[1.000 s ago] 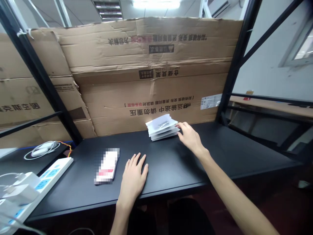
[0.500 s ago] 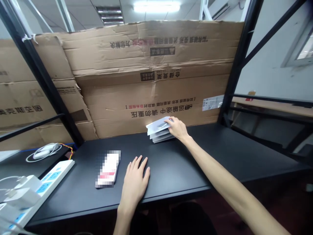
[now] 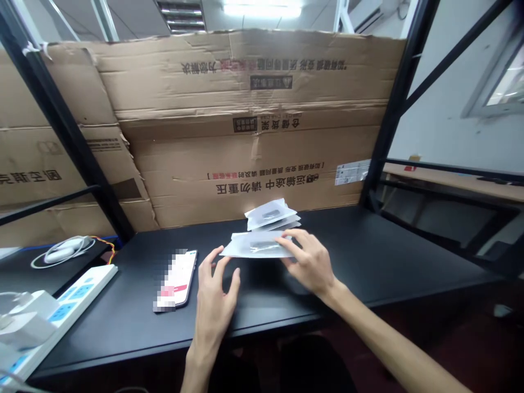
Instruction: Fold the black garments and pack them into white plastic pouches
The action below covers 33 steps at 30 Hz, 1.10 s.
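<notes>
My right hand (image 3: 309, 262) pinches the right end of a frosted plastic bag (image 3: 245, 246) and holds it above the black table. A small shiny item shows through the bag, too blurred to name. My left hand (image 3: 216, 289) is raised with fingers apart by the bag's left end; whether the fingertips touch it I cannot tell. Behind the held bag lies a stack of similar frosted bags (image 3: 266, 214), with a dark item inside the top one. A phone (image 3: 180, 278) with a lit, partly pixelated screen lies left of my left hand.
A white power strip (image 3: 84, 295) with plugged-in chargers runs along the table's left edge. Upright cardboard (image 3: 184, 147) closes off the back, between black metal posts (image 3: 385, 120). A coiled white cable (image 3: 61, 251) lies on the neighbouring surface at left.
My right hand has lifted one bag off the stack and brought it closer to me. From lying flat on the table, my left hand has risen to the bag's left end.
</notes>
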Each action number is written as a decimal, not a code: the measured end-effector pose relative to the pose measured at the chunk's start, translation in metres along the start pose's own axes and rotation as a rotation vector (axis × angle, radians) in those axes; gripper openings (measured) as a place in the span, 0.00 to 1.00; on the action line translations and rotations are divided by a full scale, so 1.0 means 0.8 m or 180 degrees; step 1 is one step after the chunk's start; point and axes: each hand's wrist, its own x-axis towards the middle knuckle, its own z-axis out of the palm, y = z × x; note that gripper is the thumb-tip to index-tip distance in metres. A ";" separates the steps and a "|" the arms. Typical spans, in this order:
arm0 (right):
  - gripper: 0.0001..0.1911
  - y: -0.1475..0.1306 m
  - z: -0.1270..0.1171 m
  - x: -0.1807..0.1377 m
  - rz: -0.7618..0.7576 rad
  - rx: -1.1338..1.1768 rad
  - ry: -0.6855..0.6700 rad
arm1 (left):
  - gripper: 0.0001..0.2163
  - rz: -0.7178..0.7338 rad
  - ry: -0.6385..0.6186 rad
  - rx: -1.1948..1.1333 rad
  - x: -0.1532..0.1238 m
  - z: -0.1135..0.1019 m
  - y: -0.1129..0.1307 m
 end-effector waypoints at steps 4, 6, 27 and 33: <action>0.16 -0.033 -0.015 -0.041 0.0479 0.0628 -0.0299 | 0.06 0.0490 0.0121 0.0127 -0.001 -0.006 0.013; 0.16 -0.039 -0.019 -0.047 0.0822 0.1013 -0.0436 | 0.04 0.0627 0.0242 0.0169 -0.004 -0.007 0.014; 0.09 -0.037 -0.024 -0.050 0.1056 0.2148 -0.0070 | 0.10 0.1088 0.0010 0.0304 -0.001 0.000 0.020; 0.12 -0.058 -0.023 -0.053 0.0594 0.2228 -0.0372 | 0.08 0.1919 -0.0303 0.0144 -0.005 -0.005 0.035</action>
